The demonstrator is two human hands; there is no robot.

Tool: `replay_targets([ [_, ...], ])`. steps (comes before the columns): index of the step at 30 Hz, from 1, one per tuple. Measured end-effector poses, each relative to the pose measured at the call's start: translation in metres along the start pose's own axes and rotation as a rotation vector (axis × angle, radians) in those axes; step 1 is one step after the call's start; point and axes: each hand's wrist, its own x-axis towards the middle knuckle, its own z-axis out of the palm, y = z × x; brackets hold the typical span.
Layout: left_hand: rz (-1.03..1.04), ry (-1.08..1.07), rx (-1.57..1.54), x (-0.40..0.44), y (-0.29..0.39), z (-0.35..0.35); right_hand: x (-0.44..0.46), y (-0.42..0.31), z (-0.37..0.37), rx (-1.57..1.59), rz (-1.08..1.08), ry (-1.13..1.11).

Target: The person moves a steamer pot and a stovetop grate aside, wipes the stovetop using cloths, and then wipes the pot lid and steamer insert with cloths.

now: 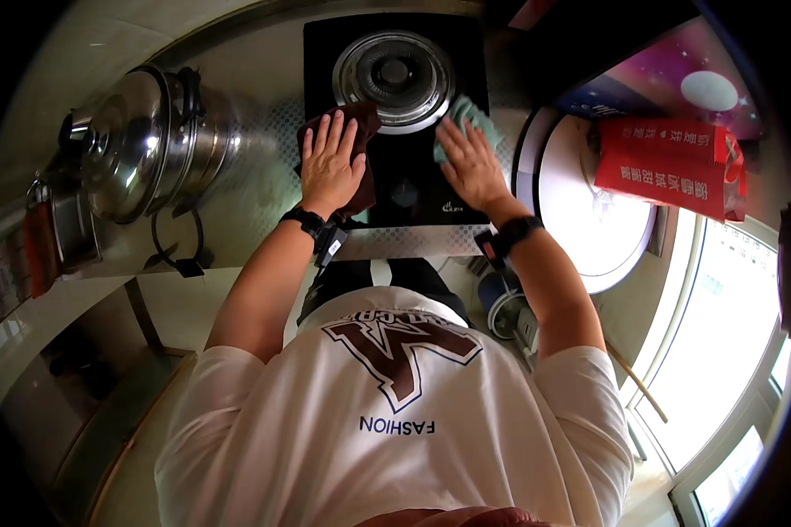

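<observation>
My left hand (327, 169) lies flat, fingers stretched out, on a dark brown cloth (366, 119) at the left side of a black glass stove (422, 198). On the stove's right edge, my right hand (475, 165) rests over a crumpled pale green cloth (485, 121), its fingers extended across it. Just beyond and between the hands is the round burner (394, 77) with its metal ring. A control knob (403, 192) sits near the stove's front edge. Part of each cloth is hidden under the hand.
A lidded steel pot (132, 145) stands on the counter at left, with a black cable loop (177, 244) near it. At right are a white round lid-like surface (589, 206), a red paper bag (664, 167) and a purple printed box (677, 83). A bright window (721, 325) lies beyond.
</observation>
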Motion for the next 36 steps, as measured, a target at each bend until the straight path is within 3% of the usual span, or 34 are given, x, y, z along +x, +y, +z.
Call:
replay_targets([
  [3,-0.010,-0.008,-0.007,0.003,0.002,-0.008,-0.026,0.008,-0.031,-0.045,-0.085,-0.324],
  [6,-0.025,-0.021,-0.041,0.004,0.002,-0.012,0.014,0.027,-0.045,-0.065,-0.074,-0.441],
  [11,-0.059,-0.043,-0.055,0.007,0.002,-0.014,0.103,0.062,-0.027,-0.092,0.000,-0.186],
  [13,-0.068,-0.045,-0.067,0.008,0.000,-0.013,0.128,0.053,-0.035,-0.239,0.151,0.087],
  [14,-0.081,-0.046,-0.073,0.008,-0.001,-0.013,0.135,0.054,-0.036,-0.241,0.140,0.078],
  [16,-0.066,-0.026,-0.095,0.010,-0.002,-0.014,0.151,0.070,-0.038,-0.142,0.388,-0.113],
  [18,-0.066,0.002,-0.119,0.010,-0.004,-0.014,0.180,0.101,-0.026,-0.077,0.376,-0.126],
  [20,-0.049,0.033,-0.182,0.011,-0.005,-0.013,0.218,0.110,-0.024,-0.219,0.372,-0.154],
  [23,-0.056,0.035,-0.205,0.012,-0.006,-0.012,0.282,0.090,-0.012,-0.183,0.387,-0.177],
  [24,-0.060,0.040,-0.212,0.011,-0.007,-0.011,0.297,0.066,-0.003,-0.288,0.291,-0.114],
  [27,-0.075,0.022,-0.220,0.012,-0.007,-0.013,0.337,-0.024,0.013,-0.229,0.161,-0.310],
  [29,-0.079,0.018,-0.215,0.012,-0.008,-0.012,0.346,-0.068,0.033,-0.050,0.004,-0.351],
  [30,-0.079,0.015,-0.214,0.012,-0.008,-0.012,0.346,-0.073,0.064,0.100,-0.163,-0.283],
  [31,-0.081,0.016,-0.214,0.012,-0.009,-0.013,0.341,-0.085,0.077,0.003,-0.336,-0.217],
  [35,-0.088,0.021,-0.229,0.012,-0.009,-0.014,0.350,-0.042,0.066,0.127,-0.499,-0.229],
  [36,-0.082,0.031,-0.228,0.012,-0.009,-0.014,0.353,-0.024,0.062,0.209,-0.370,-0.314],
])
